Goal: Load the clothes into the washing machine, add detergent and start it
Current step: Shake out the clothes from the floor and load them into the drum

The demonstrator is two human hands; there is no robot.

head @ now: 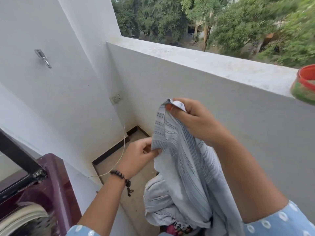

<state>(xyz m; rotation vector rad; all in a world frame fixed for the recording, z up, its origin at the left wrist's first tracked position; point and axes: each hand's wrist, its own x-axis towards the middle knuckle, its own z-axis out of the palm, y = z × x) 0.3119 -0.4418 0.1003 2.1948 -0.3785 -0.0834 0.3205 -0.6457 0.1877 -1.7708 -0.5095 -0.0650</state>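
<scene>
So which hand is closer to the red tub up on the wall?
Right. The right hand grips the grey cloth high, below-left of the red tub; the left hand pinches it lower, farther left.

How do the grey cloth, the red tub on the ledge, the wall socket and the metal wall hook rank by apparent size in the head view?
1. grey cloth, by far the largest
2. red tub, though the frame edge cuts it off
3. and 4. wall socket and metal hook look alike; not ranked.
</scene>
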